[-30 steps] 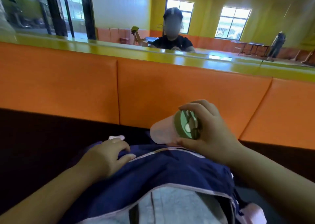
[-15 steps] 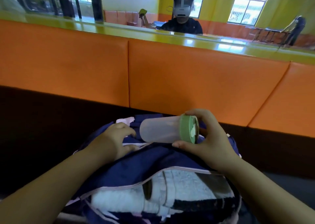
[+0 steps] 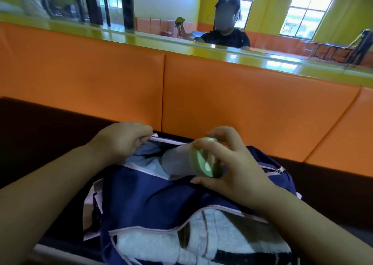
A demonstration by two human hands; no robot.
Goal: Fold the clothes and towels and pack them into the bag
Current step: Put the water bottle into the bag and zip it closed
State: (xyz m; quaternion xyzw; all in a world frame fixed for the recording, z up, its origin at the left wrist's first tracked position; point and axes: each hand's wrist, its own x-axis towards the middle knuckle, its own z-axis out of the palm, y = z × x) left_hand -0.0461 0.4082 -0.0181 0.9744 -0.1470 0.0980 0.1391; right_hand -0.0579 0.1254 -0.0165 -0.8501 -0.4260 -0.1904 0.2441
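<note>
A navy blue bag with pale pink zip edging lies in front of me on a dark surface. Folded white and dark towels show through its open near compartment. My left hand pinches the far edge of a second pocket and holds it open; light blue lining shows inside. My right hand grips a clear plastic bottle by its green cap, lying on its side with its base poking into that open pocket.
An orange padded backrest runs across just behind the bag, topped by a glossy yellow-green ledge. A person in a black shirt sits beyond it. A zip pull lies at the bag's right end.
My left hand has moved from the bag's top to the far pocket edge and pulled it open. My right hand has lowered the bottle so its base enters the pocket.
</note>
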